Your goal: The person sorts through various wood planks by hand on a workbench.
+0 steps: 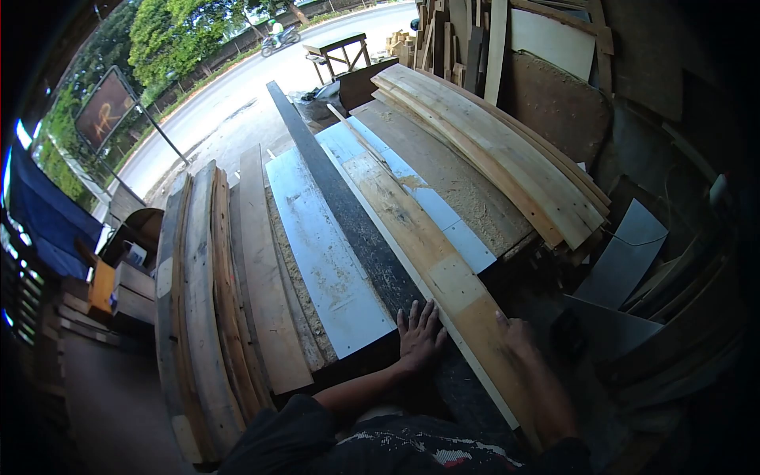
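A long light-wood plank [396,214] lies lengthwise in front of me, its near end close to my body. Along its left side runs a long black bar [344,206]. My left hand [421,336] rests flat on the near part of this bar, fingers spread, close against the plank's left edge. At the plank's right edge is my right hand [519,342], curled against the wood near its near end; some of its fingers are hidden. A thin wood strip [360,136] lies at the plank's far end.
White panels [328,273] dusted with sawdust flank the bar and plank. Stacked boards stand at the left [202,301] and right [495,142]. A wooden stool [336,54] is at the back, before a road with a motorcycle rider [279,36]. Scrap boards [554,39] lean at the right.
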Demonstrator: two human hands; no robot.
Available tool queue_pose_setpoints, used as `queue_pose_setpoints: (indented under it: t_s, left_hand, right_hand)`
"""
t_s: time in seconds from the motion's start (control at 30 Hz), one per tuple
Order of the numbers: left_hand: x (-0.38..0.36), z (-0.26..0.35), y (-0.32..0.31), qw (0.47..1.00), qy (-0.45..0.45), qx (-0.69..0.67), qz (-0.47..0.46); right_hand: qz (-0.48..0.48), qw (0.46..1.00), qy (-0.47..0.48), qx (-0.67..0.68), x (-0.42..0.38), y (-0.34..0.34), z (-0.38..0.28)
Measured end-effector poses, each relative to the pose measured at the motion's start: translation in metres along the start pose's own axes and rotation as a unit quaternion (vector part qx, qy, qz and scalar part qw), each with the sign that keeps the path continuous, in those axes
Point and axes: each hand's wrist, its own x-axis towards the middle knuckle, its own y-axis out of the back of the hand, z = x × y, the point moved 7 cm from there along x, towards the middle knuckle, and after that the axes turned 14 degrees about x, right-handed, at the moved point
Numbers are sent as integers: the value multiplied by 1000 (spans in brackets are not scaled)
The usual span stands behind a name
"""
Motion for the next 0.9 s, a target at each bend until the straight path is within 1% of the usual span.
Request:
queue_pose_setpoints:
  t_s: [0.23, 0.33, 0.63, 0.73, 0.9]
  left_hand:
    - [0, -1, -2, 1000, -4, 0, -6]
    - [0, 0, -1, 1000, -4, -1, -8]
    - [1, -1, -2, 1000, -6, 4, -11]
    - [2, 1, 1, 1000, -5, 1, -1]
    - [0, 4, 2, 1000, -5, 5, 7]
  right_hand:
    - [-11, 1000, -2, -6, 17, -6, -19]
    - [-6, 1000, -18, 13, 16, -4, -34]
    - [-1, 1000, 12, -16, 42, -15, -54]
    - [3, 1000, 12, -17, 58, -23, -49]
    - [8, 1000, 19, -2, 60, -23, -59]
